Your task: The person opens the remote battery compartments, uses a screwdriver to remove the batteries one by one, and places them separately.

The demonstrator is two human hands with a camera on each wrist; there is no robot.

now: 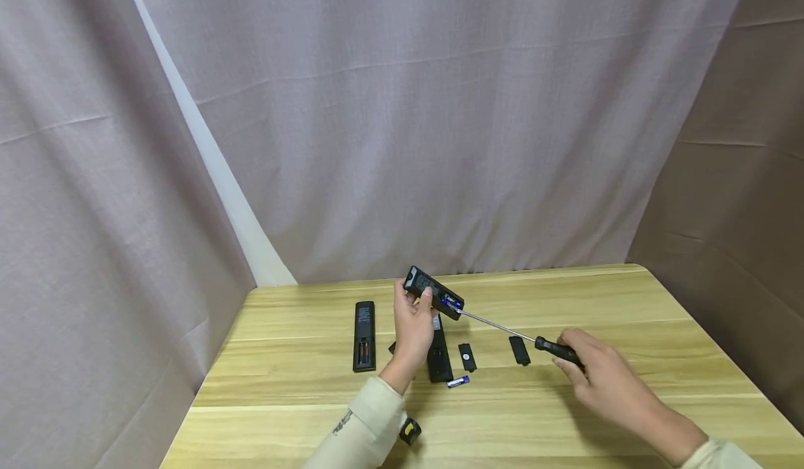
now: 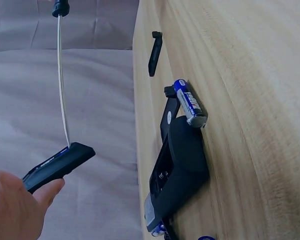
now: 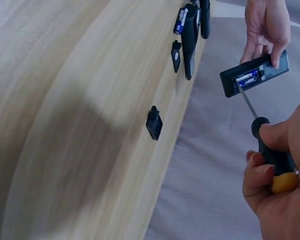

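Note:
My left hand (image 1: 414, 326) holds a black remote control (image 1: 422, 284) up above the table, its back turned toward me and its battery bay uncovered. Blue-and-silver batteries (image 3: 248, 78) lie inside that bay. In my right hand (image 1: 606, 378) is a screwdriver (image 1: 555, 349) with a black handle and, in the right wrist view, a yellow end. Its long metal shaft (image 2: 61, 75) slants across to the remote, with the tip at the end of the bay beside the batteries. Fingers of the left hand wrap the remote from below, thumb on its back.
A second remote (image 1: 364, 336) lies left, batteries in its open bay. Another remote (image 1: 440, 364) rests beneath the left forearm, near a loose blue battery (image 1: 458, 382). Two battery covers, one nearer (image 1: 467, 357) and one farther right (image 1: 519, 350), lie on the wooden table (image 1: 628, 301). A black-and-yellow object (image 1: 410, 430) is partly behind the sleeve.

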